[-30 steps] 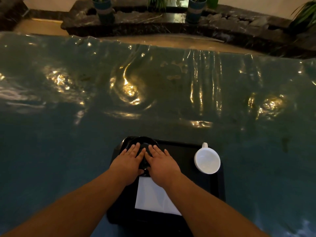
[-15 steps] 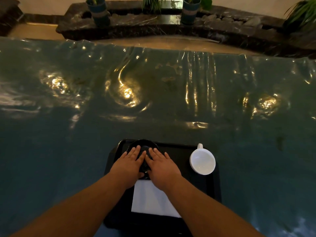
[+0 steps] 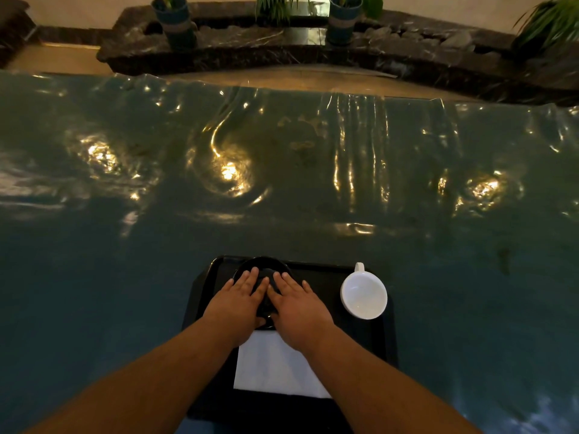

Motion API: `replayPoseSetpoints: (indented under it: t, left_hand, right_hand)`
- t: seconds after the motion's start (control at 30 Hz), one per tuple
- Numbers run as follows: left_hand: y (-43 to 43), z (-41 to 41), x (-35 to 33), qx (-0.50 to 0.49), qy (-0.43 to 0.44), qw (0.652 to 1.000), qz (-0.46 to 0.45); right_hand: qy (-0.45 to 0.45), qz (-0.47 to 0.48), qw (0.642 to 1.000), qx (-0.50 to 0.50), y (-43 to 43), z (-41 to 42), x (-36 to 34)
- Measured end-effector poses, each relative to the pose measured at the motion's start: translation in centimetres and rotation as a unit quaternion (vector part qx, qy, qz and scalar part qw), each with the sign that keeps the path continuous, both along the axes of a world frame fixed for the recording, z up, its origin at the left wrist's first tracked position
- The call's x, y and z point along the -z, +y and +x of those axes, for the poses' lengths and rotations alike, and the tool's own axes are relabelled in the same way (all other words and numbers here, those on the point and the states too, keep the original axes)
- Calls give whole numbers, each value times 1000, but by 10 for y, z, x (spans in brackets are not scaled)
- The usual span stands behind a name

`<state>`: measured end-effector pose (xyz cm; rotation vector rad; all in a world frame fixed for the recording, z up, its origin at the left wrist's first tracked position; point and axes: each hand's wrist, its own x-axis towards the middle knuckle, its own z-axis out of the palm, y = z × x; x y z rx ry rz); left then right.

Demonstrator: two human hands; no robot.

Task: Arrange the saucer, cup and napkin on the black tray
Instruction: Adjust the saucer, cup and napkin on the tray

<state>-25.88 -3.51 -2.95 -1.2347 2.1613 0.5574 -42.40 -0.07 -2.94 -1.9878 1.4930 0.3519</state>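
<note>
A black tray (image 3: 326, 277) lies on the table near its front edge. A black saucer (image 3: 266, 265) sits at the tray's far left. My left hand (image 3: 238, 303) and my right hand (image 3: 297, 308) lie flat side by side on the saucer, fingers stretched out, covering most of it. A white napkin (image 3: 269, 364) lies on the tray just behind the saucer, partly under my wrists. A white cup (image 3: 364, 294) stands upright on the tray's right side, handle pointing away from me, apart from both hands.
The table (image 3: 282, 183) is covered with a glossy, wrinkled blue-green plastic sheet. Beyond its far edge runs a dark stone ledge (image 3: 282, 48) with potted plants (image 3: 175, 20).
Both hands stay flat on the saucer in the same pose. The view has shifted slightly, so tray and cup sit a little further left in the frame.
</note>
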Motion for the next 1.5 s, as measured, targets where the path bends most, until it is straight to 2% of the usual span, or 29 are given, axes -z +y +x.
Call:
replayPoseSetpoints:
  t: [1.23, 1.4, 1.5]
  left_hand:
    - [7, -37, -4, 26, 5, 1000, -4]
    - [8, -43, -10, 10, 18, 999, -26]
    - [7, -53, -20, -11, 52, 995, -82]
  right_hand:
    - [4, -18, 1000, 23, 17, -33, 0]
    - [-21, -67, 997, 31, 18, -34, -7]
    - [-84, -178, 979, 51, 24, -47, -24]
